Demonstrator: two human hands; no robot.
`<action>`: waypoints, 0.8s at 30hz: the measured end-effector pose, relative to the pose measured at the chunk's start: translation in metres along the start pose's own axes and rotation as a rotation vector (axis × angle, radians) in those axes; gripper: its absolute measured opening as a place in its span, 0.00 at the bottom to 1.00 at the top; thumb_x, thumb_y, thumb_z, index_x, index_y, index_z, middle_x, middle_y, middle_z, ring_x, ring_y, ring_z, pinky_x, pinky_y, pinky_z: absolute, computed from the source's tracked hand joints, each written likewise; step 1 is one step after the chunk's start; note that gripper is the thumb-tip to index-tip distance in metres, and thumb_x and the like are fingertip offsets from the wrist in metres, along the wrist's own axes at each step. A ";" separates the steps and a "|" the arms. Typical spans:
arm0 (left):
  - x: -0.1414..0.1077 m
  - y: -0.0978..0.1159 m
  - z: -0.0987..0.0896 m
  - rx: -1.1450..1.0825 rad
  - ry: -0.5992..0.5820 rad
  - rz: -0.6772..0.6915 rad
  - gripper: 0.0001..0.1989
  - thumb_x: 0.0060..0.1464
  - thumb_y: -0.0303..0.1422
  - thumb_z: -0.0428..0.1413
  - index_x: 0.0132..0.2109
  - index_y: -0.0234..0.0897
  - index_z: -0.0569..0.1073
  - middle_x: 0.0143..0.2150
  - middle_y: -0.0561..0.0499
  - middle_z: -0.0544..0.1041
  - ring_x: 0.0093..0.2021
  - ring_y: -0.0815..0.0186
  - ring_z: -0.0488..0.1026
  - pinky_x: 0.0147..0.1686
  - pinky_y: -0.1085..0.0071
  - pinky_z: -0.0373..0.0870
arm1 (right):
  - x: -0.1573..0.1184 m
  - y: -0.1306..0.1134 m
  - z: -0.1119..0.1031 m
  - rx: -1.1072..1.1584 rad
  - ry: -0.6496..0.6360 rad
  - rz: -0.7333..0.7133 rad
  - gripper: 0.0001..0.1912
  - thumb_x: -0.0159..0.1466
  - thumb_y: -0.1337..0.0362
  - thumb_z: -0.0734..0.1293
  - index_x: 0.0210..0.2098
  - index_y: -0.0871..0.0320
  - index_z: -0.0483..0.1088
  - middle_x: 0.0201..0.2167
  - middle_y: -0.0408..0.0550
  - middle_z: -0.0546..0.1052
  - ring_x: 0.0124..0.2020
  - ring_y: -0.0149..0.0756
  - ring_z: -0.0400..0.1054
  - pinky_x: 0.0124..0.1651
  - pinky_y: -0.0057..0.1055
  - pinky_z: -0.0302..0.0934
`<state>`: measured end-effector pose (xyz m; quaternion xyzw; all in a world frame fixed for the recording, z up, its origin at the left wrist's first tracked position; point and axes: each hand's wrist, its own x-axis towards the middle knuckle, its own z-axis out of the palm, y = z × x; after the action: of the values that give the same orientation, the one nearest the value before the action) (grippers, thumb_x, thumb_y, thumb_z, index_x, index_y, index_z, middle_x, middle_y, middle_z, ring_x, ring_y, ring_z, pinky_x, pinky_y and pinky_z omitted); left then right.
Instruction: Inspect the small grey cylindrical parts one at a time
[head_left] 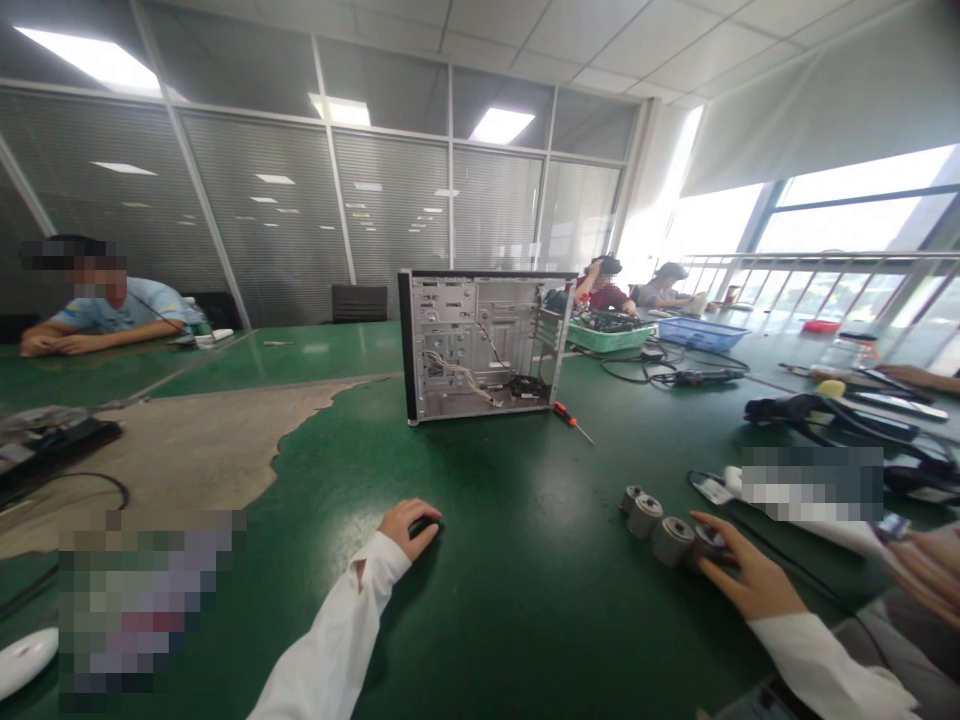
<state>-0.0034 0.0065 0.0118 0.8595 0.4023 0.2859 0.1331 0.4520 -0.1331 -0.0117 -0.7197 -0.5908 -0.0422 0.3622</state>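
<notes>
My right hand point(754, 575) has its thumb and fingers around a grey metal cylinder point(707, 541) at the right of the green table. Beside it in a row stand several similar cylinders point(673, 541), their round tops facing up. My left hand point(407, 528) rests on the tabletop left of the middle, its fingers curled over a dark patch; whether that is an object or shadow I cannot make out. Farther back stands an open computer case point(487, 345) with cables inside. An orange and black screwdriver point(574, 422) lies by its right corner.
Left of me, the green cover gives way to a torn-edged brown patch point(202, 440). Cables and dark gear point(832, 415) clutter the right. Green point(611, 340) and blue point(701, 333) baskets stand farther back. A co-worker's hand point(930, 570) is close at right; other people sit beyond.
</notes>
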 end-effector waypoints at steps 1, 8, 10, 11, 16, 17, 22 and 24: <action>0.000 0.000 0.000 0.002 -0.002 0.000 0.09 0.46 0.34 0.49 0.33 0.37 0.71 0.34 0.49 0.74 0.36 0.64 0.68 0.38 0.67 0.63 | -0.003 -0.002 -0.002 -0.015 0.025 0.015 0.24 0.50 0.55 0.55 0.45 0.57 0.59 0.36 0.49 0.69 0.27 0.38 0.68 0.33 0.35 0.62; 0.000 0.000 0.001 0.016 -0.015 0.005 0.09 0.46 0.34 0.48 0.34 0.37 0.71 0.34 0.49 0.74 0.37 0.65 0.68 0.39 0.68 0.63 | -0.024 -0.016 -0.018 -0.121 0.089 0.046 0.25 0.50 0.51 0.54 0.44 0.57 0.60 0.33 0.48 0.71 0.24 0.38 0.68 0.30 0.35 0.61; 0.001 0.000 0.001 0.021 -0.019 0.008 0.09 0.46 0.34 0.48 0.33 0.37 0.71 0.34 0.49 0.74 0.37 0.65 0.68 0.39 0.68 0.63 | -0.032 -0.020 -0.021 -0.119 0.070 0.048 0.25 0.50 0.51 0.54 0.44 0.56 0.60 0.33 0.49 0.71 0.26 0.39 0.68 0.31 0.35 0.61; 0.001 -0.001 0.001 0.022 -0.019 0.009 0.09 0.46 0.34 0.48 0.33 0.37 0.71 0.34 0.49 0.74 0.36 0.65 0.68 0.39 0.68 0.63 | -0.036 -0.023 -0.022 -0.117 0.062 0.050 0.25 0.50 0.51 0.54 0.44 0.56 0.60 0.34 0.49 0.71 0.27 0.39 0.68 0.31 0.35 0.62; 0.000 0.000 0.001 0.004 -0.011 0.016 0.09 0.46 0.33 0.48 0.33 0.37 0.71 0.34 0.50 0.74 0.37 0.65 0.68 0.39 0.68 0.63 | -0.057 -0.051 -0.018 -0.061 0.021 -0.014 0.23 0.51 0.53 0.55 0.45 0.54 0.58 0.35 0.49 0.71 0.30 0.39 0.69 0.33 0.34 0.62; 0.000 0.000 0.001 0.000 -0.010 0.013 0.09 0.46 0.33 0.49 0.33 0.37 0.71 0.34 0.50 0.74 0.37 0.65 0.68 0.39 0.68 0.63 | -0.059 -0.061 -0.015 -0.028 0.002 -0.048 0.22 0.51 0.55 0.55 0.45 0.54 0.58 0.36 0.49 0.70 0.32 0.39 0.68 0.34 0.34 0.62; 0.000 0.000 0.000 -0.014 -0.010 0.003 0.09 0.45 0.33 0.49 0.33 0.38 0.71 0.34 0.50 0.74 0.37 0.65 0.68 0.39 0.67 0.63 | -0.049 -0.132 0.010 0.202 -0.264 -0.297 0.26 0.51 0.66 0.57 0.50 0.56 0.51 0.41 0.49 0.68 0.43 0.37 0.64 0.44 0.32 0.58; 0.000 0.000 0.000 -0.021 0.001 0.000 0.09 0.45 0.31 0.49 0.33 0.37 0.71 0.34 0.50 0.74 0.36 0.64 0.68 0.39 0.67 0.63 | -0.037 -0.167 0.026 0.303 -0.367 -0.371 0.31 0.48 0.70 0.57 0.52 0.55 0.49 0.41 0.47 0.68 0.42 0.36 0.63 0.45 0.31 0.57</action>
<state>-0.0035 0.0063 0.0112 0.8579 0.3994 0.2904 0.1421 0.2843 -0.1421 0.0299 -0.5328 -0.7675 0.1116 0.3386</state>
